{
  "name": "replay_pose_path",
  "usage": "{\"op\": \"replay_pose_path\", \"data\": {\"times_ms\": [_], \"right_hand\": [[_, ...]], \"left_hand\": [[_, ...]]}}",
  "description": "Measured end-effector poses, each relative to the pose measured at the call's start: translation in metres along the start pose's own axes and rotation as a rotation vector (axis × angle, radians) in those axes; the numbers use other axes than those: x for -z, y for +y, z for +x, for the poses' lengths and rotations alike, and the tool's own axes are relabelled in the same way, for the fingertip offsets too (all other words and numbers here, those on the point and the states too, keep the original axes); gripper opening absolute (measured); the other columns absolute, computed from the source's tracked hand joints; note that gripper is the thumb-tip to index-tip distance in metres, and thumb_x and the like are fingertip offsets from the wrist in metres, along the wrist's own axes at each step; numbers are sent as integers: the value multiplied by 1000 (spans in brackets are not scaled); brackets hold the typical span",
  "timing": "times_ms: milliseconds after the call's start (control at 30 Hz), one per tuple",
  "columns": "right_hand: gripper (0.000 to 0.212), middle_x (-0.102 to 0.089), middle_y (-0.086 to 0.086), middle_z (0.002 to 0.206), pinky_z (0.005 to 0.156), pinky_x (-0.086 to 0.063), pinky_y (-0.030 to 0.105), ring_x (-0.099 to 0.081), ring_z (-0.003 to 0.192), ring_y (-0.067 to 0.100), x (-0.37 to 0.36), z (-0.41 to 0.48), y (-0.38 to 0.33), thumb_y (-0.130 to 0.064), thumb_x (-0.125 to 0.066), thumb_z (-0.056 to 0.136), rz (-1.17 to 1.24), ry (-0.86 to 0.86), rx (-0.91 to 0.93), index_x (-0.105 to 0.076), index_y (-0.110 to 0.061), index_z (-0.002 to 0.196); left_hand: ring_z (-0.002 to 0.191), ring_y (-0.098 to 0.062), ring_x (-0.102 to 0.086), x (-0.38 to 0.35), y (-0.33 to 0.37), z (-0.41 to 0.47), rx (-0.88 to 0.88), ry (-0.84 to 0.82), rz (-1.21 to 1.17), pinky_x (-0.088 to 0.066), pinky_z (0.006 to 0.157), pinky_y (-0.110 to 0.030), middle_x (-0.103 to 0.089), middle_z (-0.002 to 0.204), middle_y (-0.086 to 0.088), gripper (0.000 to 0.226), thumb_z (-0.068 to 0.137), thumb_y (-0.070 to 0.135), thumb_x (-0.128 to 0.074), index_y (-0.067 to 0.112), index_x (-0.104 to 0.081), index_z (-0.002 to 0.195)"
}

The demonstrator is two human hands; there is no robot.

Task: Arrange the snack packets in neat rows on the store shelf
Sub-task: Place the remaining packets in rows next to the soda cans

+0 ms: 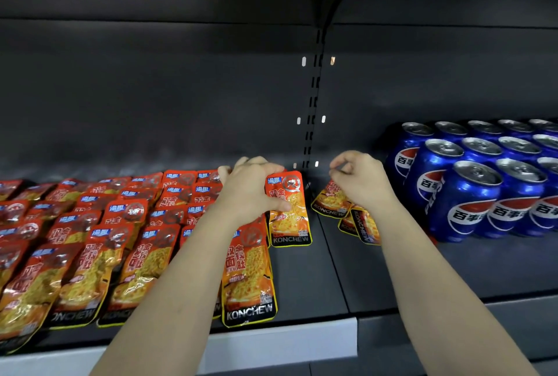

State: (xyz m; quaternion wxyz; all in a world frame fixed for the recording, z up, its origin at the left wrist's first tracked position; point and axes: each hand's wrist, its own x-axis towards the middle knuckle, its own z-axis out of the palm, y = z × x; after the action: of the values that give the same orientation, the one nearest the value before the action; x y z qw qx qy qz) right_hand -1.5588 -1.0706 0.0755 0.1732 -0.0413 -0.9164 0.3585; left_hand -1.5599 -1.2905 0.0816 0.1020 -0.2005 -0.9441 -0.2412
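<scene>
Several red-and-orange Konchew snack packets (99, 239) lie in overlapping rows across the left of the dark shelf (305, 282). My left hand (253, 185) grips one packet (290, 212) at the right end of the back row, thumb pressed on its face. A front packet (247, 279) lies below it. My right hand (359, 176) hovers over a small loose pile of packets (332, 203) right of the shelf seam, fingers curled and pinching at the top of one; the contact is partly hidden.
Blue Pepsi cans (483, 182) stand packed in rows at the right, close beside the loose pile. A slotted upright (312, 98) runs up the back panel. The white shelf lip (271, 342) marks the front edge. Bare shelf lies between the packets and the cans.
</scene>
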Motion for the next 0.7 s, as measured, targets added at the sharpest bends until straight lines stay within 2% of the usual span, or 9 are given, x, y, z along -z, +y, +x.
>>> {"op": "replay_pose_path", "data": {"times_ms": [500,567,700], "right_hand": [[8,-67,-5,82,60,-41,15,-61,75,7,-1,-2,3,-16,-64,86,-14,-21,-35,-67,-23,89],[8,-68,-4,84,62,-43,17,-63,78,10,-2,-2,3,-15,-64,86,-5,-20,-46,-67,-22,90],[9,-67,-7,81,61,-42,14,-61,74,6,-1,-1,3,-14,-63,86,-1,-7,-46,-68,-21,90]], "left_hand": [[119,-14,-37,-3,-2,0,-37,18,193,-18,96,-39,-53,120,10,67,72,59,-72,35,-52,131],[119,-14,-37,-4,-2,1,-35,20,205,-18,98,-40,-50,123,10,68,70,57,-73,34,-52,131],[120,-13,-37,-6,-1,0,-64,21,184,-16,100,-38,-45,127,11,69,71,46,-76,35,-49,133]]}}
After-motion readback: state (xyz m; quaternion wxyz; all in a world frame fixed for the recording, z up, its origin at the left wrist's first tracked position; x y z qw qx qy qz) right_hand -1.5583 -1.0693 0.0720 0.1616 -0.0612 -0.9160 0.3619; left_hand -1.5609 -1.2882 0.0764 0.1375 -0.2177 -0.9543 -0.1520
